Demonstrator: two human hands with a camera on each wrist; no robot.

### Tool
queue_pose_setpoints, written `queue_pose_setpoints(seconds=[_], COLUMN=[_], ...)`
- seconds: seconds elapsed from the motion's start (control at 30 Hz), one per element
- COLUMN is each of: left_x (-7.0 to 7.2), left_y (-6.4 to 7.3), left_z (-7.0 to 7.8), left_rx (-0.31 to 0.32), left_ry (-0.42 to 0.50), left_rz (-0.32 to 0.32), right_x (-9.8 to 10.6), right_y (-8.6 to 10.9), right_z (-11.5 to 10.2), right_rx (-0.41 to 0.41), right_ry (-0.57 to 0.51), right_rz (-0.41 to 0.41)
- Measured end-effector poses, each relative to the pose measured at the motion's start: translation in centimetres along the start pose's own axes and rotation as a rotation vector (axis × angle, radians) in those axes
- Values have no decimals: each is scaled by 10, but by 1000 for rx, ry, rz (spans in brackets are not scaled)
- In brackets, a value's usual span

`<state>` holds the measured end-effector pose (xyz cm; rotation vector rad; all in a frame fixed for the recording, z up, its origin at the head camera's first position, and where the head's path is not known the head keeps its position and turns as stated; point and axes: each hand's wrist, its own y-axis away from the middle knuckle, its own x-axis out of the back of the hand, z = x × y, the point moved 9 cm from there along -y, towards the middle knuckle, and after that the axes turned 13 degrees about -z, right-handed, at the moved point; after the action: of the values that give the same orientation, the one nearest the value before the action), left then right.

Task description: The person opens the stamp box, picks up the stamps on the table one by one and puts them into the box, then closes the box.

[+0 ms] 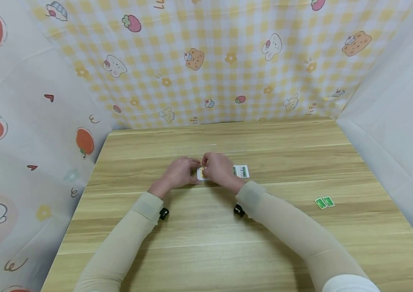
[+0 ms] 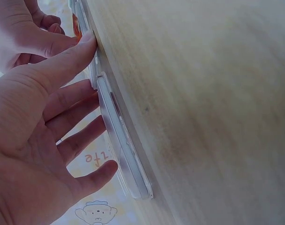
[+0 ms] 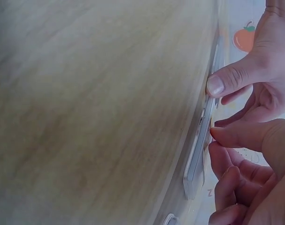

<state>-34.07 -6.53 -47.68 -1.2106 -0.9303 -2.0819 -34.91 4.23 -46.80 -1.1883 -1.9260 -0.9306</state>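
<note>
At the middle of the table lies a thin white slab [image 1: 200,174] with orange-yellow print, partly covered by my hands. The left hand [image 1: 180,172] is at its left end, fingers spread and nearly straight, thumb [image 3: 216,85] touching the near edge. Over the slab, my right hand [image 1: 219,168] has curled fingers, with thumb and index finger pinching close to its top face. A small orange piece [image 2: 76,26] shows at those fingertips; its exact shape is hidden. To the right lies a second white slab [image 1: 242,171] with green print, partly behind the right hand.
Two small green cards [image 1: 324,202] overlap slightly on the right of the wooden table [image 1: 199,259]. Behind the hands lie several clear flat pieces [image 1: 235,148], faint against the wood. A patterned cloth [image 1: 213,81] hangs along the back edge.
</note>
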Motion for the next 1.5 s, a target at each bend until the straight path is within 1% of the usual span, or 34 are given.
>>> queue_pose_setpoints(seconds=[0.17,0.37,0.5,0.63,0.77,0.83,1.0,1.13,1.27,1.37,1.5], left_x=[0,0,1,1,0,1,0,0,1,2,2], left_y=[0,0,1,0,0,0,1,0,0,0,-1], left_z=[0,1,1,1,1,1,0,0,-1,0,1], left_rx=[0,-9,-18,-18,-16,-17,-6,-2,5,4,7], left_ry=[-5,-15,-13,-4,9,13,16,11,8,9,16], left_rz=[2,8,18,14,10,13,5,2,3,2,-6], right_x=[-1,-1,0,2,10,16,27,38,50,60,69], right_y=[0,-1,0,1,4,6,13,24,36,45,58], right_z=[-3,-4,-4,-3,-4,-7,-12,-14,-15,-13,-5], right_rx=[12,9,9,0,-13,-10,20,55,103,130,135], right_ry=[45,82,84,62,48,58,91,88,94,110,137], right_rz=[-5,13,12,-11,-17,-14,-26,-29,-13,7,20])
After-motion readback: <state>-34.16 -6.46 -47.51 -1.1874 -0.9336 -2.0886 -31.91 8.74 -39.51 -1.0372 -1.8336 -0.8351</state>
